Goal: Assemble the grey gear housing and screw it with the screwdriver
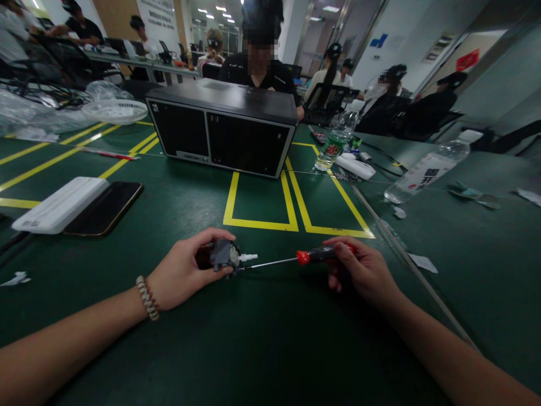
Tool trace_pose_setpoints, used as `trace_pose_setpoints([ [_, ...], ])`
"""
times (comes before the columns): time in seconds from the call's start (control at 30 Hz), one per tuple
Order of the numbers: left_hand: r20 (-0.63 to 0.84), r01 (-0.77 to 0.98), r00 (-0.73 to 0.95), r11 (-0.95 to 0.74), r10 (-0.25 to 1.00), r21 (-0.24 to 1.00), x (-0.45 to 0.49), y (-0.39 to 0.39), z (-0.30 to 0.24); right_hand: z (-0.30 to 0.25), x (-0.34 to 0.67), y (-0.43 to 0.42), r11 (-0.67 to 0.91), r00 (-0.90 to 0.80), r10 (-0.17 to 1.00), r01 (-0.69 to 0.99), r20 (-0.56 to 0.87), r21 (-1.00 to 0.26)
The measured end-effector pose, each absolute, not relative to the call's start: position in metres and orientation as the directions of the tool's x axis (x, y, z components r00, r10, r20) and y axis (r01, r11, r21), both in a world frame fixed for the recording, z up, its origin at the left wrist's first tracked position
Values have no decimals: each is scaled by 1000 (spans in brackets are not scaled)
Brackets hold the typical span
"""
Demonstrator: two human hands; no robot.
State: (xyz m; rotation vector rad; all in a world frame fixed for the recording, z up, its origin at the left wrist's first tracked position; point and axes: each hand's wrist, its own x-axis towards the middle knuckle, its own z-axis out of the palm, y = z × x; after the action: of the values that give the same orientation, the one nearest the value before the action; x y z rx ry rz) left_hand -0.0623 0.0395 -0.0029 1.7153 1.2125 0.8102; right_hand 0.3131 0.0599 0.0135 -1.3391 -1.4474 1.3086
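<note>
Between the thumb and fingers of my left hand (186,273) is a small dark grey mechanical part (222,255). A white shaft (248,257) sticks out of its right side. My right hand (363,268) is closed around the red and black handle of a screwdriver (318,255). The screwdriver's thin metal blade points left, and its tip is at the lower right of the grey part, by what looks like a small screw. Whether the tip sits in the screw head I cannot tell.
A black computer case (245,141) lies on the green table ahead. A white power bank (63,203) and a phone (105,208) are at left. Two water bottles (338,138), one of them farther right, stand near a white device (355,166). A person (257,67) sits opposite.
</note>
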Motion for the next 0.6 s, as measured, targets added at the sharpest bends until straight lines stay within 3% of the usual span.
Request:
trace_pose_setpoints([
  [0.27,36,380,316,-161,948,911,-61,39,-3,17,313,57,-83,-109,983,456,-148,-886],
  [0.5,33,379,318,-159,948,912,-61,39,-3,18,336,63,-51,-437,884,262,-165,-964],
  [0.6,13,366,312,-133,950,921,-61,39,-3,20,341,64,-22,-473,866,290,-164,-957],
])
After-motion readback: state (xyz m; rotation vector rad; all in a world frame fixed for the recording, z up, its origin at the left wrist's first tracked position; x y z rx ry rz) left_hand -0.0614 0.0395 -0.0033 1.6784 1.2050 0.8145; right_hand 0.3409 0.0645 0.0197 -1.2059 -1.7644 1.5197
